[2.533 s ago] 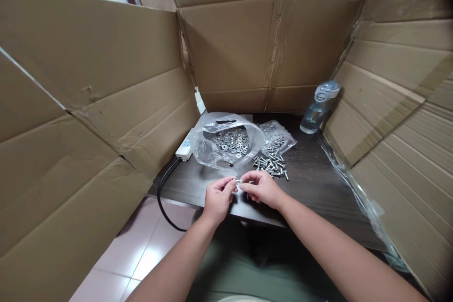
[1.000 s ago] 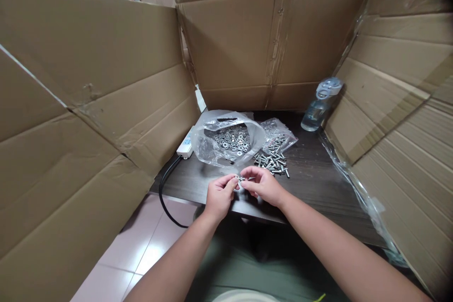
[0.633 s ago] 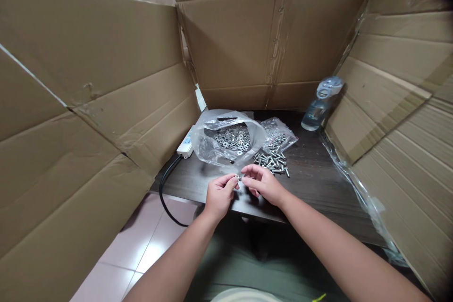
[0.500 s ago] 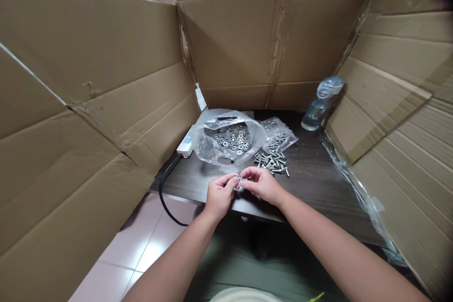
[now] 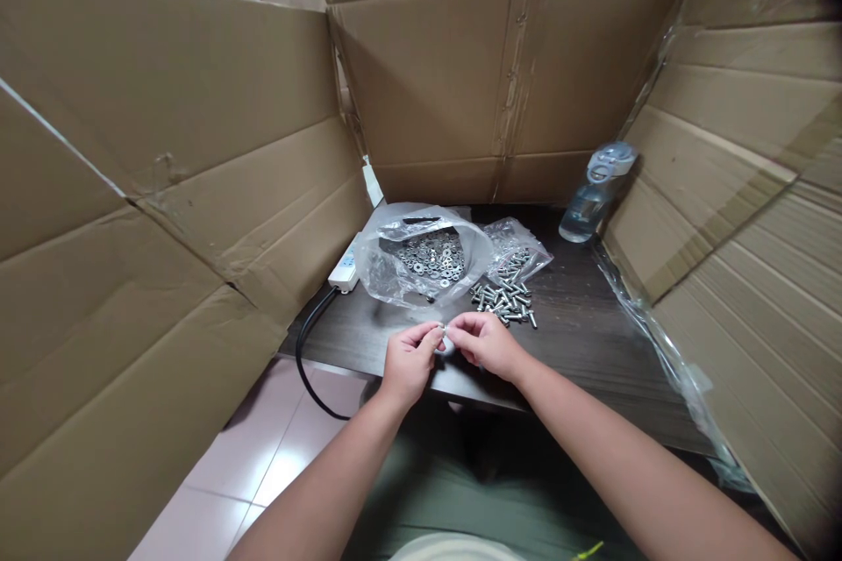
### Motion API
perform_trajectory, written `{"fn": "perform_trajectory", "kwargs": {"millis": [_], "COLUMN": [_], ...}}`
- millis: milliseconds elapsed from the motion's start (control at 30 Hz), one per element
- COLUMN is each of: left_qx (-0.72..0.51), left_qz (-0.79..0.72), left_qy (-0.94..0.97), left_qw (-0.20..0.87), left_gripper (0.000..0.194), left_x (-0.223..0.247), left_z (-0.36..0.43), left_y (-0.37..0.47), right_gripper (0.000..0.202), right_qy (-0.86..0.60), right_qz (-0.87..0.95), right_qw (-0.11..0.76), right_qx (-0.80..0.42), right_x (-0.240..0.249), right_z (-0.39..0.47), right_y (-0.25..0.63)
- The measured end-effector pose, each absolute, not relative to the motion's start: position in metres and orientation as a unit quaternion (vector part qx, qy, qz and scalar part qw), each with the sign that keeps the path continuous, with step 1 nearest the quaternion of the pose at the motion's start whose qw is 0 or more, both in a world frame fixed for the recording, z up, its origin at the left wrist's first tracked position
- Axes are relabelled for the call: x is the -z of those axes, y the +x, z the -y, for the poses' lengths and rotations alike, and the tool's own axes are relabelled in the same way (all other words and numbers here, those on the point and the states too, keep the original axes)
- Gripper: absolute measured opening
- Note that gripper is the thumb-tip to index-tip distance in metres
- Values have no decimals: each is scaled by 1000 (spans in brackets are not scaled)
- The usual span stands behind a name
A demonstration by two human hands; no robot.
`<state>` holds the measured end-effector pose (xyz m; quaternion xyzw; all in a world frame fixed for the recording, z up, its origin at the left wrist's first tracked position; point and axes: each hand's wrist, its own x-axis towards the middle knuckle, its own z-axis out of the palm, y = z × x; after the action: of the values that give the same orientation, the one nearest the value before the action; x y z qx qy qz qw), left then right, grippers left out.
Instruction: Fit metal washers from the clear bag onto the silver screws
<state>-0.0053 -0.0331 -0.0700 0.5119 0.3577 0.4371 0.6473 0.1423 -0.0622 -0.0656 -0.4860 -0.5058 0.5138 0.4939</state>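
My left hand point(image 5: 409, 361) and my right hand point(image 5: 485, 342) meet fingertip to fingertip over the front edge of the dark table point(image 5: 592, 324). Both are pinched closed around something small and metallic, mostly hidden by the fingers. Behind them an open clear plastic bag point(image 5: 378, 276) holds a heap of metal washers point(image 5: 434, 256). To its right is a pile of bolts point(image 5: 503, 300), some lying loose on the table just beyond my right hand, others inside a second clear bag point(image 5: 530, 241).
A water bottle point(image 5: 588, 202) stands at the back right. A white power strip point(image 5: 346, 267) with a black cable point(image 5: 301, 359) lies at the left. Cardboard walls point(image 5: 427, 88) enclose the back and both sides of the table.
The fingertips of my right hand have shifted slightly around the small metal piece, less of which shows now. My left hand has stayed almost still.
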Motion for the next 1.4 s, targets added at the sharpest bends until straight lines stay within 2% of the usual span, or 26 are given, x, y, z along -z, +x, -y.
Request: {"fn": "perform_trajectory", "kwargs": {"millis": [100,233,300,467,567,700,800,900,1033,1200,1267,1400], "left_qx": [-436,-448,-445,-448,-454,-460,-450,-440,-431,-439,-437,-423], "left_qz": [-367,-362,-355,-367,-370,-367,-366,-361,-349,-359,-354,-351], "left_qy": [515,507,508,496,485,485,488,490,503,479,480,486], "left_qw": [640,641,646,647,649,647,652,661,663,670,673,679], "left_gripper": [29,29,28,30,31,31,30,31,31,32,32,31], "left_x": [70,71,70,70,71,71,69,67,66,65,64,64], "left_z": [33,34,34,33,32,32,32,32,31,32,32,32], "left_y": [-5,-6,-6,-4,-4,-4,-5,-6,-6,-6,-7,-8], "right_gripper": [48,35,36,28,40,31,38,31,48,37,40,33], "right_qy": [-510,-465,-447,-483,-506,-483,-465,-468,-494,-448,-437,-458], "right_qz": [463,464,492,525,527,489,489,503,504,471,482,513], "right_qw": [504,525,516,493,493,524,516,506,499,530,524,498], "right_qx": [-521,-542,-540,-497,-473,-503,-528,-521,-503,-544,-550,-527], "right_x": [67,65,63,64,64,62,61,62,64,62,61,63], "right_z": [61,63,64,65,64,65,66,65,63,65,66,65], "right_y": [142,144,144,141,140,141,142,141,141,145,147,144]}}
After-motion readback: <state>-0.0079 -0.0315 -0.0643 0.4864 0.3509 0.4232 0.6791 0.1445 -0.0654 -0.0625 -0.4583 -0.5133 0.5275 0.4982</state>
